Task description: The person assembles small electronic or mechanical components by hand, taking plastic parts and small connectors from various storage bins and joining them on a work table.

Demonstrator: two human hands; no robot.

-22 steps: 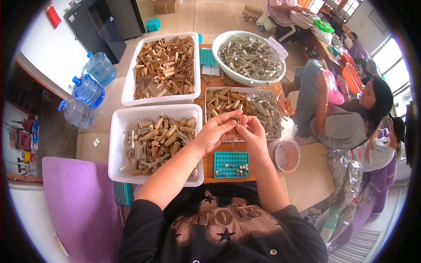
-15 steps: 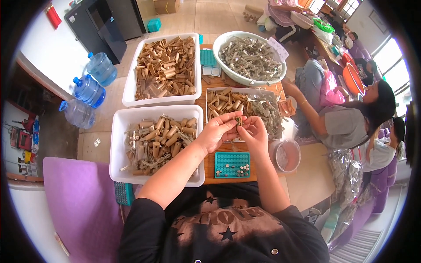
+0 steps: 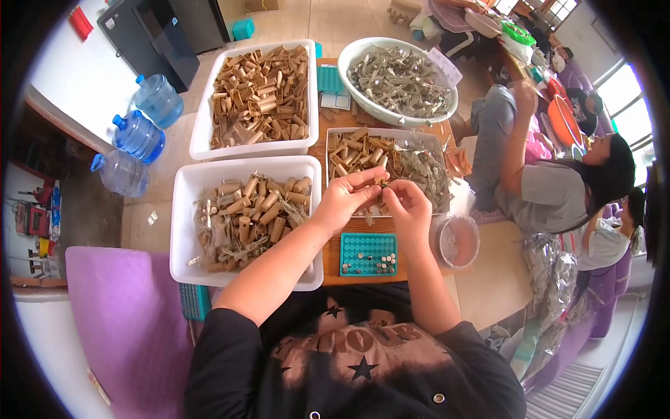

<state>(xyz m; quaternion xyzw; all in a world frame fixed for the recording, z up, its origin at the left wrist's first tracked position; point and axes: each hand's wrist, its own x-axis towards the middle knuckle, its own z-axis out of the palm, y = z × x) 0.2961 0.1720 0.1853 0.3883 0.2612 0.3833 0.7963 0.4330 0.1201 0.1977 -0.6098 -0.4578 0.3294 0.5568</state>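
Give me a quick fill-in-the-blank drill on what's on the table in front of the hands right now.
1. The left hand and right hand meet above a small teal ____ full of holes.
2. The round bowl at the far end holds ____ strips, not tubes.
3. Beside the right hand stands a small round tub tinted ____.
4. The number of blue water jugs standing on the floor at the left is ____.

Missing words: tray; grey; pink; three
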